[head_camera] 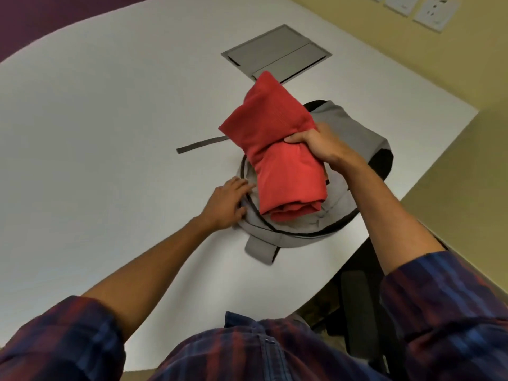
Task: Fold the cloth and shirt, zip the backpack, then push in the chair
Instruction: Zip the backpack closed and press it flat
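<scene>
A folded red shirt (277, 149) is held up over a grey backpack (354, 127) that lies flat on the white table (110, 119). My right hand (316, 144) grips the red bundle at its middle from the right side. My left hand (228, 202) rests on the backpack's left edge by the dark zipper line (264, 218), fingers fairly straight. The lower end of the red bundle hangs just above or touches the backpack's open top. A black chair (362, 298) stands at the table's right edge, below my right arm.
A grey cable hatch (275, 53) is set into the table beyond the backpack. A backpack strap (200, 145) trails left on the table. Wall sockets (434, 12) sit on the yellow wall at the top right.
</scene>
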A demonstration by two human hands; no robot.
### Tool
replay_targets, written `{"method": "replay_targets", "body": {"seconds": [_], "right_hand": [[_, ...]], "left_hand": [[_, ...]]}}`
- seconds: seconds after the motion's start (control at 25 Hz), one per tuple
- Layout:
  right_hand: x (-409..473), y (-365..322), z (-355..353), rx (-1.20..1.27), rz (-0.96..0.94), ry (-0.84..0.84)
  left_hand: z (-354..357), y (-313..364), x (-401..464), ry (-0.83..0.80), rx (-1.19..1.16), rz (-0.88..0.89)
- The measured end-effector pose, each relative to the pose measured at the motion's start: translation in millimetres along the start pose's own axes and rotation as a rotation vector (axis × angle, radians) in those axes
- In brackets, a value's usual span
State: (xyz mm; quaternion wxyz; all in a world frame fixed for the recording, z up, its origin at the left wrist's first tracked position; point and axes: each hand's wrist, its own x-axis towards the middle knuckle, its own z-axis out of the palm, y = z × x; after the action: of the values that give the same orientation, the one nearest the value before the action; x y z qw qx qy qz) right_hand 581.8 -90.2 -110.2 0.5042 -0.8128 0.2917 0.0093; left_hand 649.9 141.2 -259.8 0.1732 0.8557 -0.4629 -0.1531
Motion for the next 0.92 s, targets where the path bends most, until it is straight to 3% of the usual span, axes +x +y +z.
{"method": "replay_targets", "body": {"seconds": [0.12,0.24,0.32,0.44,0.6,0.76,0.84,0.92], "right_hand": [[-4.9,23.3,-32.9,0.065,0.056,0.043],[-14.1,46.7,-60.9,0.144,0.105,0.072],[-23.0,59.8,-78.8,0.207,0.129,0.099],[-39.8,68.1,-103.5,0.218,0.141,0.239],[-71.3,50.6,-116.8,0.032,0.134,0.681],[-99.1,34.7,-60.4,-0.132,-0.025,1.139],[-101.0,47.3,-8.1,-0.197,-0.191,1.173],[-94.4,72.4,44.4,-0.357,-0.224,1.075]], "left_hand": [[10.2,13.1,37.3,-0.241,0.436,0.139],[10.4,15.0,63.8,-0.239,0.51,0.198],[0.1,19.7,81.6,-0.319,0.396,0.189],[-28.8,34.2,112.6,-0.485,0.027,0.112],[-64.4,69.0,162.9,-0.334,-0.3,0.117],[-93.8,122.7,203.0,-0.245,-0.47,0.156],[-102.7,134.3,216.8,-0.218,-0.497,0.179],[-105.0,135.6,224.3,-0.177,-0.555,0.215]]}}
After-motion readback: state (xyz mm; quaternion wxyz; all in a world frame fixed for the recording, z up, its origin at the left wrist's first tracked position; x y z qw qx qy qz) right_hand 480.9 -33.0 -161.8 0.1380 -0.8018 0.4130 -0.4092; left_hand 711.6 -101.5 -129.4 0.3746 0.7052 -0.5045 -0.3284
